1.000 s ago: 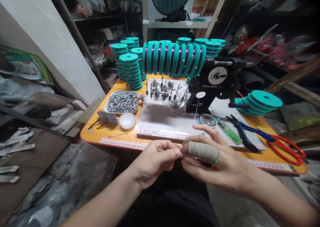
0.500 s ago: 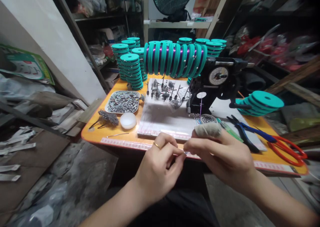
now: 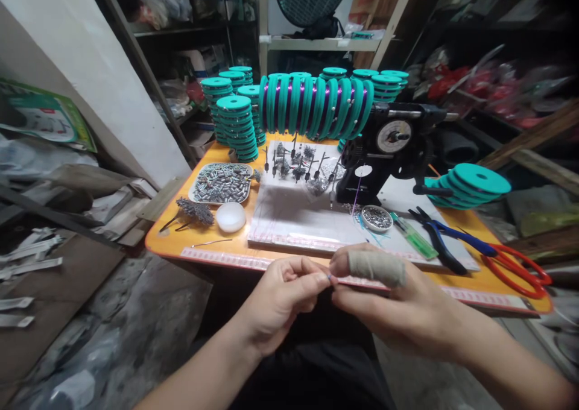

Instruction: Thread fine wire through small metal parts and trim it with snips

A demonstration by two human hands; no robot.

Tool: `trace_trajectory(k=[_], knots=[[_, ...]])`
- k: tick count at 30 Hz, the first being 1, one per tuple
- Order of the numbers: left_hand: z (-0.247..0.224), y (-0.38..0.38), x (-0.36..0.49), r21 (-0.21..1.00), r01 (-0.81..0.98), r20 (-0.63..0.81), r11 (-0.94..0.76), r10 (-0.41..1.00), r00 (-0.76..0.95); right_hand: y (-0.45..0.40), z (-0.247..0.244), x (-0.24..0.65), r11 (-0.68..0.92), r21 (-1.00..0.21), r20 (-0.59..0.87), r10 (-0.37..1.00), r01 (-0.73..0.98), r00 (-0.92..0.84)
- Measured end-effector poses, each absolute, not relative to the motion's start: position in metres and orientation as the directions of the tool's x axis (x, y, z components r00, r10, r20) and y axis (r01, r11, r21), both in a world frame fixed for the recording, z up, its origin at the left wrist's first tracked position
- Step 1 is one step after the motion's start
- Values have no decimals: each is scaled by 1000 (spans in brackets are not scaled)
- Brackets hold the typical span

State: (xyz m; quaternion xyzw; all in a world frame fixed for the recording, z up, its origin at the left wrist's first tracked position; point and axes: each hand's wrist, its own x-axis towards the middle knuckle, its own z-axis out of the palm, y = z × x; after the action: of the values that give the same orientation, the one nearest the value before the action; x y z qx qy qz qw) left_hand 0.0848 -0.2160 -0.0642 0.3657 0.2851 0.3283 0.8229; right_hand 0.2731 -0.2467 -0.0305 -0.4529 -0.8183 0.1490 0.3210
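Note:
My left hand (image 3: 283, 298) is closed in a pinch at the table's front edge, its fingertips around something tiny and bluish that I cannot make out. My right hand (image 3: 398, 295), with a grey wrap (image 3: 377, 268) on one finger, is pinched at the same spot, fingertips nearly touching the left ones. Beyond them is a white board (image 3: 294, 217) bearing a black winding machine (image 3: 389, 151) with a row of teal spools (image 3: 316, 105) of purple line. A purple line (image 3: 357, 194) hangs near a round dish of small metal beads (image 3: 377, 218).
On the left are a tray of metal weights (image 3: 221, 182), a white cup (image 3: 230, 217) and a dark bundle (image 3: 194, 212). Pliers (image 3: 438, 241), red-handled scissors (image 3: 515, 271) and a green case (image 3: 414, 236) lie on the right. Spool stacks (image 3: 235, 126) stand behind.
My left fingers have straightened and shifted slightly, and my right hand has dropped and turned, its wrapped finger now lower. The bead dish and green case show more fully.

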Motion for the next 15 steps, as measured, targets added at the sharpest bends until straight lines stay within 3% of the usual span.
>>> trace_trajectory(k=[4, 6, 8, 10, 12, 15], knots=[[-66, -217, 87, 759, -319, -247, 568, 704, 665, -248, -36, 274, 504, -649, 300, 858, 570, -417], [-65, -218, 88, 807, -319, -204, 497, 742, 639, -248, -36, 274, 484, -654, 291, 871, 582, -396], [-64, -221, 88, 940, -253, -58, 227, 841, 539, -247, -34, 274, 483, -649, 349, 876, 587, -335], [-66, -224, 89, 970, -53, 237, -236, 881, 410, -243, -30, 271, 540, -601, 479, 833, 590, -275], [-70, -227, 91, 755, 188, 543, -628, 759, 359, -235, -26, 267, 591, -507, 580, 772, 628, -258], [-76, -228, 93, 342, 345, 770, -874, 472, 430, -222, -24, 261, 586, -399, 613, 743, 705, -270]])
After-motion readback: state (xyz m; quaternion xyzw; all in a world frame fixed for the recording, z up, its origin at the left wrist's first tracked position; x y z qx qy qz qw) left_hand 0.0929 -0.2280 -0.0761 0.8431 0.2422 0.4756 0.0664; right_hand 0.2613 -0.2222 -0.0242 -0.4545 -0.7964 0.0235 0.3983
